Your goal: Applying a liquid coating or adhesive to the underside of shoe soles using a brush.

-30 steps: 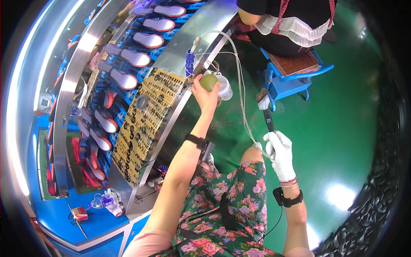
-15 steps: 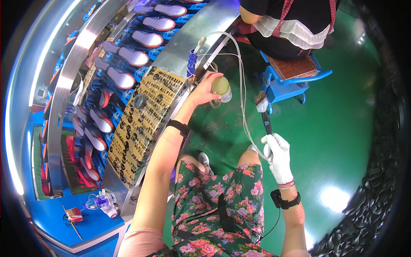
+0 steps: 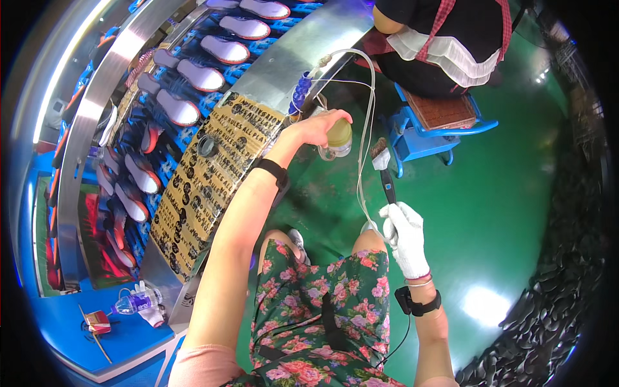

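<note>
I have the left hand closed around a green lid, fingers curled over its rim; the lid sits at the top of a clear container, just beyond the table's right edge. The right hand, in a white glove, grips the handle of a brush, bristles upward, over the green floor and well apart from the table.

Near the left hand I note a blue coiled tube at the table's right edge; a clear hose arcs to the right of the lid. On the table, a small dark dish lies on the patterned covering, toward its upper end. Along the table's left side, pale sole-shaped pieces lie in rows.

Farther out: a co-worker beside a blue stool, upper right.
</note>
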A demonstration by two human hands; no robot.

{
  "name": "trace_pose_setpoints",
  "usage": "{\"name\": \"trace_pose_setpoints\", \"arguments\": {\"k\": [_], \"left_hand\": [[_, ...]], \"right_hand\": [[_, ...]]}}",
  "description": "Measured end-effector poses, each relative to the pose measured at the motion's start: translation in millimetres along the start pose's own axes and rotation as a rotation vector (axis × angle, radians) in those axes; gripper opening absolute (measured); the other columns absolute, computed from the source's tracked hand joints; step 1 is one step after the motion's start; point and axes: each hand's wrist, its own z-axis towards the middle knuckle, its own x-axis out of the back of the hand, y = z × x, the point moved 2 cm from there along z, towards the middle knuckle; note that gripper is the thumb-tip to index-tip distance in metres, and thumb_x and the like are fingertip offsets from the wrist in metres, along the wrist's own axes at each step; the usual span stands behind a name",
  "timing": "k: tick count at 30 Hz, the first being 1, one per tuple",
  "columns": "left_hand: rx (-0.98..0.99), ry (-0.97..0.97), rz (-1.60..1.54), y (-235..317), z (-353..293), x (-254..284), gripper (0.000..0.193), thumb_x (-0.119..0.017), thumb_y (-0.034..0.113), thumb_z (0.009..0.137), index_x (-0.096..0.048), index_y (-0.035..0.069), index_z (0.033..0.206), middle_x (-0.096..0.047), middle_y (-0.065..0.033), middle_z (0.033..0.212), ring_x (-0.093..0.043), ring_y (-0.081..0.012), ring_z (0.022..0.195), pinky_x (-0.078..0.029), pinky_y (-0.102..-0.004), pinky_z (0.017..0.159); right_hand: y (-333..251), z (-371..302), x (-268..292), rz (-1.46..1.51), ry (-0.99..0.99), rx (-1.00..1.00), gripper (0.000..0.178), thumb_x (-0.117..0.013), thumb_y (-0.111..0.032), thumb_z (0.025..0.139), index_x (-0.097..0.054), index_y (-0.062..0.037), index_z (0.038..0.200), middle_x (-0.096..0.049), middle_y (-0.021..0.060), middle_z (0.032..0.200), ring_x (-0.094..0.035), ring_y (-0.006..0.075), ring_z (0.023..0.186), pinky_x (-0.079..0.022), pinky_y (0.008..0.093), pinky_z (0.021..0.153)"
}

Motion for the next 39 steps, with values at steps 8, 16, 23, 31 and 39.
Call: {"name": "trace_pose_setpoints", "arguments": {"k": [8,16,23,31,39], "left_hand": [[0.044,-0.018,-0.034,-15,6,-2,0.086,-0.07,-0.013,0.058,-0.044,0.016,0.135,-0.051,-0.0146,0.132,-0.049,-0.0343,0.129,-0.041,-0.0414,0.109],[0.093,0.418,0.312,-5,-11,-58,0.089,-0.084,0.043,0.074,-0.04,0.03,0.15,-0.045,-0.0271,0.143,-0.045,-0.0484,0.132,-0.038,-0.0617,0.106],[0.013,0.628,0.301,-5,-6,-62,0.069,-0.081,0.035,0.075,-0.053,0.027,0.137,-0.053,-0.0219,0.127,-0.05,-0.0429,0.121,-0.041,-0.0552,0.099],[0.039,0.474,0.196,-4,1,-56,0.064,-0.081,0.027,0.072,-0.052,0.027,0.129,-0.049,-0.0244,0.131,-0.046,-0.0459,0.126,-0.037,-0.0587,0.103],[-0.032,0.488,0.219,-9,-3,-63,0.064,-0.077,0.021,0.074,-0.05,0.025,0.132,-0.044,-0.0241,0.14,-0.04,-0.0463,0.134,-0.031,-0.0549,0.114]], "right_hand": [[-10,-3,-19,-0.016,-0.027,0.017,0.022,-0.059,-0.02,0.101,-0.07,-0.0045,0.089,-0.054,-0.005,0.06,-0.042,0.0011,0.049,-0.027,0.0203,0.047],[-2,-15,-22,-0.012,-0.017,0.014,0.022,-0.059,-0.021,0.101,-0.068,-0.0054,0.088,-0.052,-0.0047,0.058,-0.038,0.0015,0.046,-0.025,0.0205,0.044],[-6,-17,-38,-0.015,-0.043,0.031,0.025,-0.055,-0.021,0.103,-0.065,-0.0038,0.089,-0.05,-0.0033,0.055,-0.035,0.0027,0.042,-0.024,0.0214,0.04],[0,-16,-37,0.022,-0.038,0.063,0.024,-0.057,-0.02,0.103,-0.066,-0.0028,0.088,-0.051,-0.0032,0.055,-0.038,0.0022,0.043,-0.024,0.0208,0.041],[-1,-18,-53,0.04,-0.055,0.049,0.022,-0.057,-0.018,0.102,-0.066,-0.0031,0.089,-0.051,-0.0033,0.055,-0.036,0.0021,0.043,-0.023,0.0207,0.041]]}}
